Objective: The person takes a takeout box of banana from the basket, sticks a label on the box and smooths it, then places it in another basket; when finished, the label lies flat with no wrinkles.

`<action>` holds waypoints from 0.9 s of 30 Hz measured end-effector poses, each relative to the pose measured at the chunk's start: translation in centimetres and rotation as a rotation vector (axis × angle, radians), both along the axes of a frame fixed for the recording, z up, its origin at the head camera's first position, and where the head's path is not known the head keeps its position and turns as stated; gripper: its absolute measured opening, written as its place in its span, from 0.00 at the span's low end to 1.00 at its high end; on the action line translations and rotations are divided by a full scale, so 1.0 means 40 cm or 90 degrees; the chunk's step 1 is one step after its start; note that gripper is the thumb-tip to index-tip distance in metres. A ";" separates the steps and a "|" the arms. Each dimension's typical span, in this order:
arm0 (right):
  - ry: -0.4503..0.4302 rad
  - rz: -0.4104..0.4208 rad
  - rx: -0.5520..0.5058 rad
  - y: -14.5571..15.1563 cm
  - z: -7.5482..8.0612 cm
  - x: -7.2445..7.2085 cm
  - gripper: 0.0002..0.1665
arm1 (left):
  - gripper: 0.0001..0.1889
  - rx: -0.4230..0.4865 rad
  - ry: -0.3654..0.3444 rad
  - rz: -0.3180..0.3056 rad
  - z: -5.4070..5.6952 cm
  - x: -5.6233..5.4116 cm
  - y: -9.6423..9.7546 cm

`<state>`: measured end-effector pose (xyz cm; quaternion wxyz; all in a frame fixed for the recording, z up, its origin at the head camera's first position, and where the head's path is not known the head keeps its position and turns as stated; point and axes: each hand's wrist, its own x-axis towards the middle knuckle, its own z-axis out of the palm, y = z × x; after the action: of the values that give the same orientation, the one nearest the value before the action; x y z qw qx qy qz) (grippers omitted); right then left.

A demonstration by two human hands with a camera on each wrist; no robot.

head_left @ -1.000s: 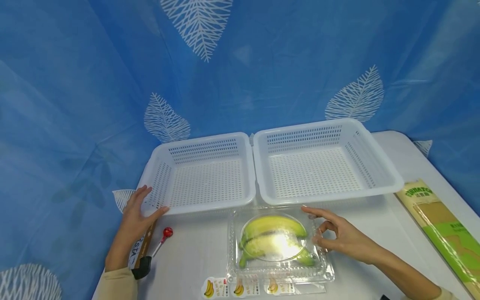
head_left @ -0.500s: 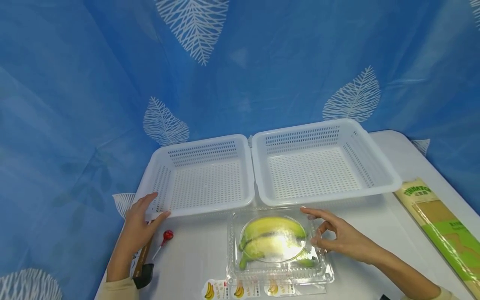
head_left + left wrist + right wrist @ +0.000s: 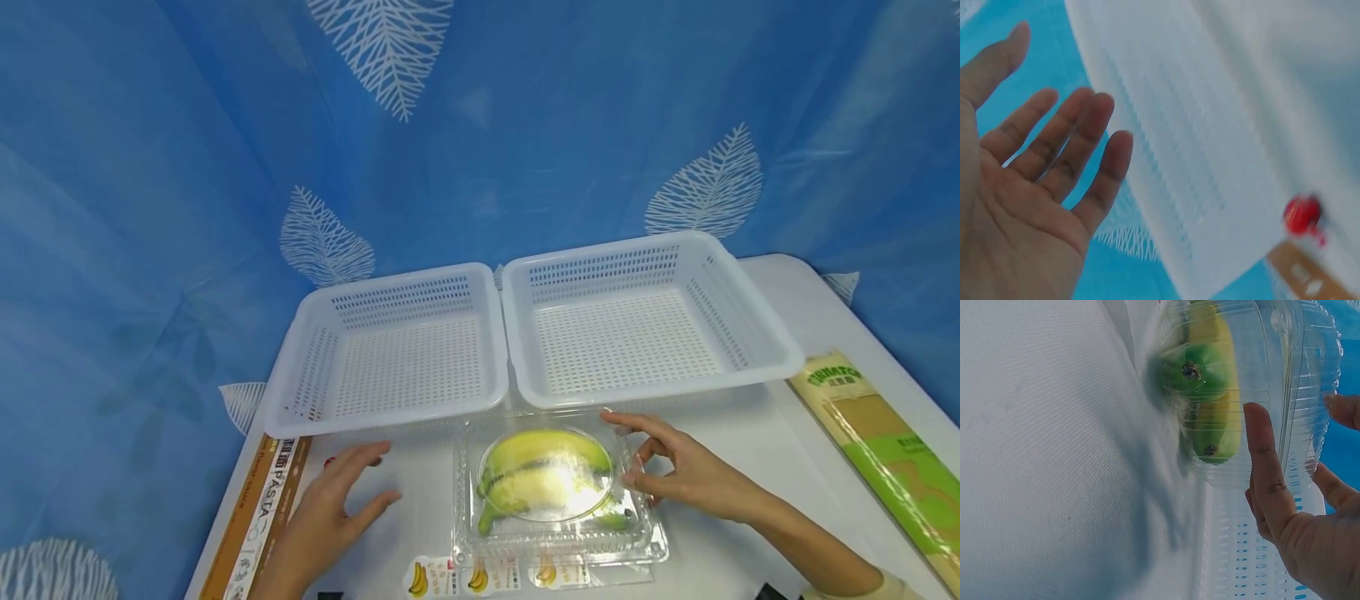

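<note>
My left hand (image 3: 330, 508) is over the left front of the table, fingers spread and holding nothing, just in front of the left white basket (image 3: 412, 417). Behind its fingers the red lollipop (image 3: 1302, 214) is mostly hidden in the head view but shows in the left wrist view. A clear plastic clamshell box (image 3: 555, 546) with bananas (image 3: 547, 454) inside lies lid up at the front middle. At its right edge my right hand (image 3: 686, 479) holds the box, some fingers against the side wall and others at the lid's rim (image 3: 1319, 412).
To the right, a second white basket (image 3: 652, 392) stands beside the left one; both are empty. A pasta box (image 3: 258, 508) lies along the left table edge. A green and tan package (image 3: 881, 458) lies at the right edge. Banana stickers (image 3: 431, 577) line the front.
My left hand has left the left basket's corner and moved right and toward the front, uncovering the pasta box and covering most of the lollipop. My right hand has stayed at the clamshell box.
</note>
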<state>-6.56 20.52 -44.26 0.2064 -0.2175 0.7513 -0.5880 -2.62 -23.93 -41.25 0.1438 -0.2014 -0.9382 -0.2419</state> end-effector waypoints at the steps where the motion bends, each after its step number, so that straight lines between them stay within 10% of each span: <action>1: 0.003 0.000 -0.002 0.000 0.000 0.000 0.40 | 0.34 0.008 -0.027 -0.011 -0.011 0.007 0.009; 12: 0.018 -0.008 -0.010 -0.004 -0.006 0.001 0.40 | 0.33 0.100 -0.398 -0.180 -0.131 0.038 0.029; 27: 0.024 -0.019 -0.002 -0.007 -0.001 0.005 0.39 | 0.25 0.080 -0.436 -0.253 -0.160 0.034 0.034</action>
<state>-6.35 20.25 -44.32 0.1830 -0.2172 0.7574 -0.5880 -1.27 -22.55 -47.65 -0.2145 -0.2771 -0.8581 -0.3753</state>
